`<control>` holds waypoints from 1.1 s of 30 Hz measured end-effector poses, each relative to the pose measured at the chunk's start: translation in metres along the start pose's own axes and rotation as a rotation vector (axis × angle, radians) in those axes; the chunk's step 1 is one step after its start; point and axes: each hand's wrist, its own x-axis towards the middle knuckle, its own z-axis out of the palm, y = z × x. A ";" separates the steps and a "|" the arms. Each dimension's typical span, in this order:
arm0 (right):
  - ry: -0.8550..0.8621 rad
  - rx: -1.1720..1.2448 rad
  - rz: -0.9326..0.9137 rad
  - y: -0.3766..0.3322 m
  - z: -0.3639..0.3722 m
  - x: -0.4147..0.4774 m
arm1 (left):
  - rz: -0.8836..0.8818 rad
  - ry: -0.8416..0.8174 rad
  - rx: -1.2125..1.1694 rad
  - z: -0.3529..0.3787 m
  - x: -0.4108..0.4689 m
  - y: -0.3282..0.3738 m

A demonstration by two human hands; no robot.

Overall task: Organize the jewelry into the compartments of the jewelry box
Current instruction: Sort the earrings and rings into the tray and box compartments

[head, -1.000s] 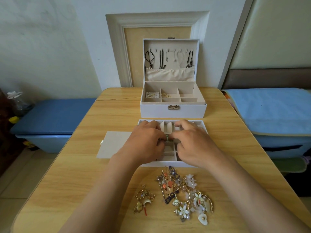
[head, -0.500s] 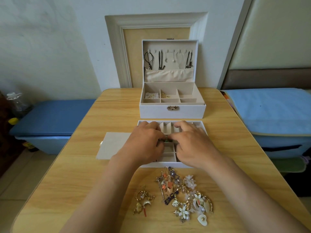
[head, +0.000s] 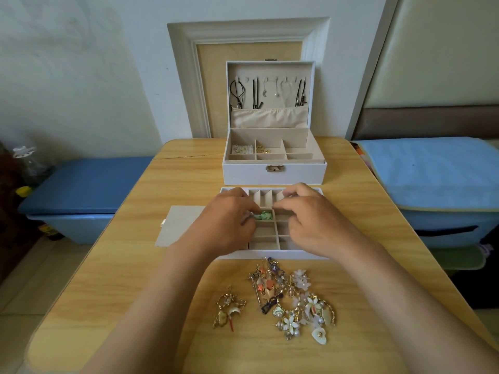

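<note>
A white divided tray lies on the wooden table in front of the open white jewelry box. In one of the tray's middle compartments lies a small green jewelry piece. My left hand hovers over the tray's left half and pinches the left end of the green piece. Over the right half is my right hand, fingers loosely curled beside that compartment and holding nothing I can see. Near the table's front edge sit a jewelry pile and a smaller gold cluster.
A grey flat card lies left of the tray, partly under my left arm. Necklaces hang in the box lid, and two rear compartments hold small items. A blue bench flanks the table on the left, a blue cushion on the right.
My fingertips were together over the tray's middle, hiding what they held. They have parted, the right hand drawing back to the right, and the green piece now shows in its compartment.
</note>
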 end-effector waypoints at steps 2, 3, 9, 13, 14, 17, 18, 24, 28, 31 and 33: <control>0.007 0.009 -0.003 0.000 -0.002 -0.005 | 0.021 0.003 0.014 -0.002 -0.007 0.000; 0.011 0.018 -0.006 -0.001 -0.003 -0.008 | 0.038 0.008 0.027 -0.003 -0.010 0.000; 0.034 0.044 -0.048 -0.009 0.000 -0.026 | 0.032 0.073 0.005 -0.011 -0.035 0.016; 0.053 0.058 -0.074 -0.016 -0.002 -0.040 | 0.061 0.032 -0.051 -0.013 -0.054 0.027; 0.054 0.069 -0.075 -0.017 -0.003 -0.043 | 0.063 0.013 -0.063 -0.013 -0.058 0.030; 0.039 0.079 -0.061 -0.019 -0.004 -0.054 | 0.036 -0.065 -0.075 -0.014 -0.069 0.033; 0.031 0.078 -0.054 -0.019 -0.004 -0.057 | 0.022 -0.091 -0.072 -0.015 -0.072 0.033; 0.013 0.094 0.007 -0.015 -0.007 -0.073 | -0.055 -0.166 -0.059 -0.017 -0.084 0.032; -0.023 0.080 0.027 -0.012 -0.008 -0.078 | -0.074 -0.173 -0.047 -0.018 -0.088 0.032; -0.037 0.058 0.031 -0.007 -0.006 -0.078 | -0.084 -0.185 -0.042 -0.017 -0.089 0.033; -0.042 0.046 0.038 -0.005 -0.006 -0.078 | -0.082 -0.198 -0.041 -0.016 -0.088 0.034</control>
